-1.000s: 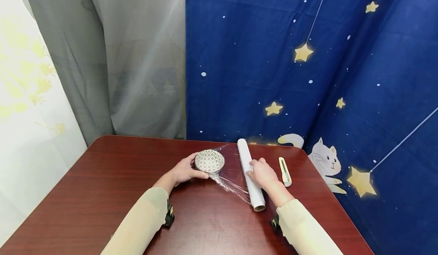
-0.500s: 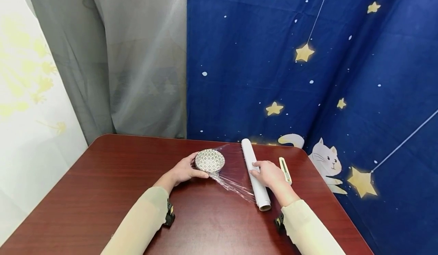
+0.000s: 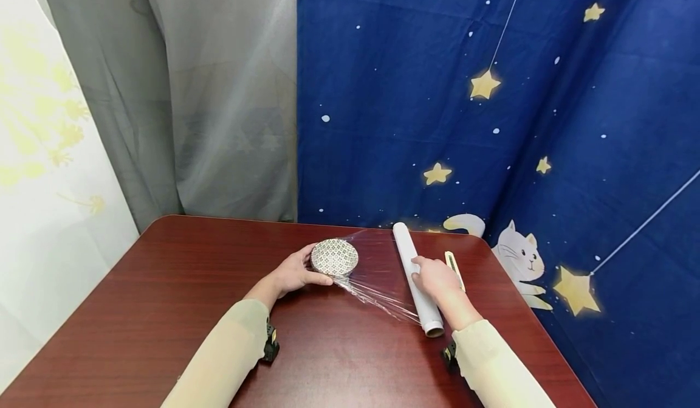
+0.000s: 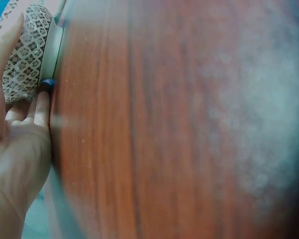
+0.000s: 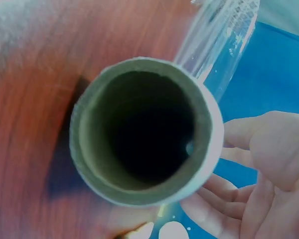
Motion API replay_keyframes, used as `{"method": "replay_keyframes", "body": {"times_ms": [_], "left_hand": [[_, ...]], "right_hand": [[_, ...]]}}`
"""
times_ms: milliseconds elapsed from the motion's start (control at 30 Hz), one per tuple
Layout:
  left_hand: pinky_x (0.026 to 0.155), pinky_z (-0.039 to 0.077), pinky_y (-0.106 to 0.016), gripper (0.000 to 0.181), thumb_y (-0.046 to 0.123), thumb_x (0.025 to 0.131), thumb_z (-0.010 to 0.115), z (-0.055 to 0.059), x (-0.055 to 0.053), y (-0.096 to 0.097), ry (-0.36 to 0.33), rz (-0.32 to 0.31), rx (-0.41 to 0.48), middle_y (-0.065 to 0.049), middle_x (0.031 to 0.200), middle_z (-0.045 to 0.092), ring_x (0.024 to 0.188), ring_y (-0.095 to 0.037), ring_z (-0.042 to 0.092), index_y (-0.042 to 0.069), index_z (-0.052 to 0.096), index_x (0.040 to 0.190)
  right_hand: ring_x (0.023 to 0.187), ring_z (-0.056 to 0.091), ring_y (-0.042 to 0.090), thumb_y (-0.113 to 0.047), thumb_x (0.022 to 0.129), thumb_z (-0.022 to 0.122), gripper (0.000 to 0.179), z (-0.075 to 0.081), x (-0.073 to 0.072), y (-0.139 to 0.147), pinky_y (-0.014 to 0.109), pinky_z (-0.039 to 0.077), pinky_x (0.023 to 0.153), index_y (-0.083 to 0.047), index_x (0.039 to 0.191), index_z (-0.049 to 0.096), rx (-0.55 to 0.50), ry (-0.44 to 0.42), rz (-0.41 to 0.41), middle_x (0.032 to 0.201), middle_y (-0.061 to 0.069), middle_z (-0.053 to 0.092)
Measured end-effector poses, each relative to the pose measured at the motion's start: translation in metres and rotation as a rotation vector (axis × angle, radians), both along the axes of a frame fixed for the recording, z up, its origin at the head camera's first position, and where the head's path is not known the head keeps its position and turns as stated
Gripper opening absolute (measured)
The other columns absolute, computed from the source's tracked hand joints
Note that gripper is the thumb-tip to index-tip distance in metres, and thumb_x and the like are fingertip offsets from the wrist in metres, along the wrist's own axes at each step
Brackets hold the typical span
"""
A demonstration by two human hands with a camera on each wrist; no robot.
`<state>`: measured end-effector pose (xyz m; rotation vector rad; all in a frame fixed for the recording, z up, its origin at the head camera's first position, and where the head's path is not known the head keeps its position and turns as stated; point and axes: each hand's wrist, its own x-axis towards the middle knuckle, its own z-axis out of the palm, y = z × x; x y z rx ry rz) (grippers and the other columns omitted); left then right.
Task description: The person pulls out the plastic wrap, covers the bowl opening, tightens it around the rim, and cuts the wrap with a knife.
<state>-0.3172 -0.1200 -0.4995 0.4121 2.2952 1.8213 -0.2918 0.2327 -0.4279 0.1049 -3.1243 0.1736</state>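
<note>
My left hand (image 3: 292, 272) grips a small patterned bowl (image 3: 334, 257), thumb on its near side and fingers round the far side. In the left wrist view the bowl (image 4: 27, 55) shows its pale foot ring (image 4: 52, 50) toward the table. Clear plastic film (image 3: 377, 297) runs from the bowl, stretched and creased, to a white roll of plastic wrap (image 3: 407, 253). My right hand (image 3: 439, 280) holds that roll about its middle. The right wrist view looks into the hollow cardboard core (image 5: 84, 144), with the fingers (image 5: 217, 191) partly hidden behind the roll.
A pale yellow box cutter (image 3: 451, 262) lies right of the roll, partly covered by my right hand. All stands on a dark red wooden table (image 3: 219, 244). Its back edge runs along grey (image 3: 235, 122) and blue (image 3: 383, 122) curtains.
My right hand and the roll have moved right, away from the bowl and closer to the box cutter. The film between them has grown longer. My left hand and the bowl stay in place.
</note>
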Motion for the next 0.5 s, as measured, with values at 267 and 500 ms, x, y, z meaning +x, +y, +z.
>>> {"method": "replay_keyframes", "body": {"times_ms": [267, 500], "left_hand": [[0.117, 0.049, -0.040, 0.103, 0.014, 0.085, 0.096, 0.001, -0.002, -0.002, 0.003, -0.009, -0.012, -0.022, 0.160, 0.059, 0.145, -0.034, 0.058, 0.003, 0.037, 0.168], [0.111, 0.052, -0.034, 0.103, 0.013, 0.085, 0.095, -0.002, -0.005, -0.004, -0.011, -0.014, 0.000, -0.023, 0.161, 0.058, 0.145, -0.034, 0.058, 0.003, 0.035, 0.169]], "right_hand": [[0.106, 0.077, 0.040, -0.029, 0.100, 0.079, 0.052, -0.002, -0.001, 0.010, 0.052, 0.061, 0.096, -0.001, 0.143, 0.070, -0.040, -0.002, 0.015, 0.126, 0.025, 0.078], [0.118, 0.072, 0.043, -0.032, 0.104, 0.074, 0.059, -0.017, -0.017, 0.029, 0.055, 0.058, 0.103, -0.004, 0.154, 0.059, -0.092, -0.056, -0.032, 0.137, 0.027, 0.073]]}}
